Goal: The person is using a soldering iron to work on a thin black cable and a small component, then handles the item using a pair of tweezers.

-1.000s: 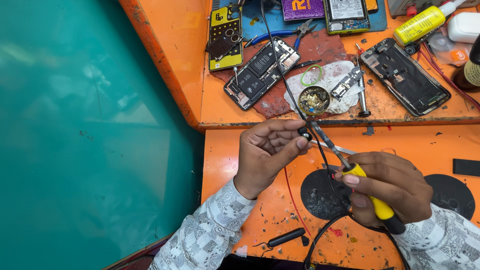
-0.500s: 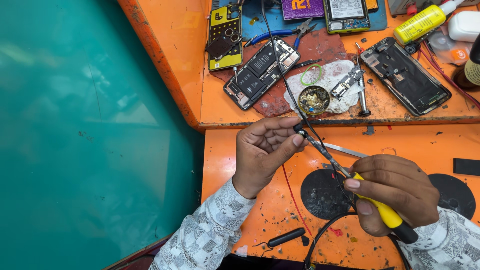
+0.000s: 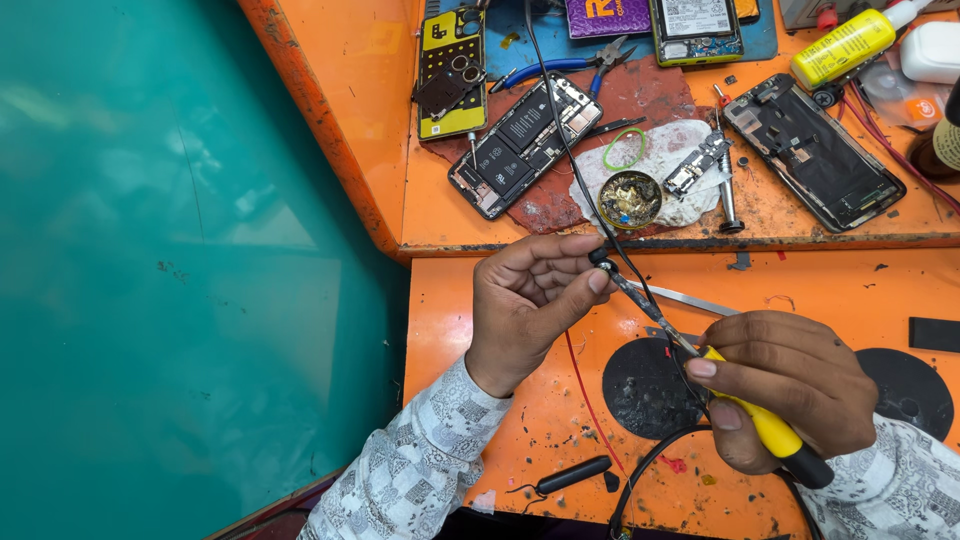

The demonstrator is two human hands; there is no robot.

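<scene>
My right hand (image 3: 785,385) grips a soldering iron with a yellow handle (image 3: 760,425), its metal tip pointing up and left. That tip meets a small dark part (image 3: 600,258) pinched between thumb and fingers of my left hand (image 3: 530,295). A thin black wire (image 3: 560,130) runs from that part up across the orange bench. A pair of metal tweezers (image 3: 695,300) lies on the lower orange surface between both hands. Both sleeves are grey patterned.
On the upper shelf lie an opened phone (image 3: 525,145), a yellow phone back (image 3: 450,70), another opened phone (image 3: 810,150), a brass tip-cleaner tin (image 3: 630,200), blue pliers (image 3: 570,65) and a yellow bottle (image 3: 845,45). Black round pads (image 3: 640,385) sit on the lower surface. A teal floor (image 3: 150,300) lies left.
My right hand has drawn the soldering iron slightly down and right. My left hand keeps its pinch on the small part in about the same place.
</scene>
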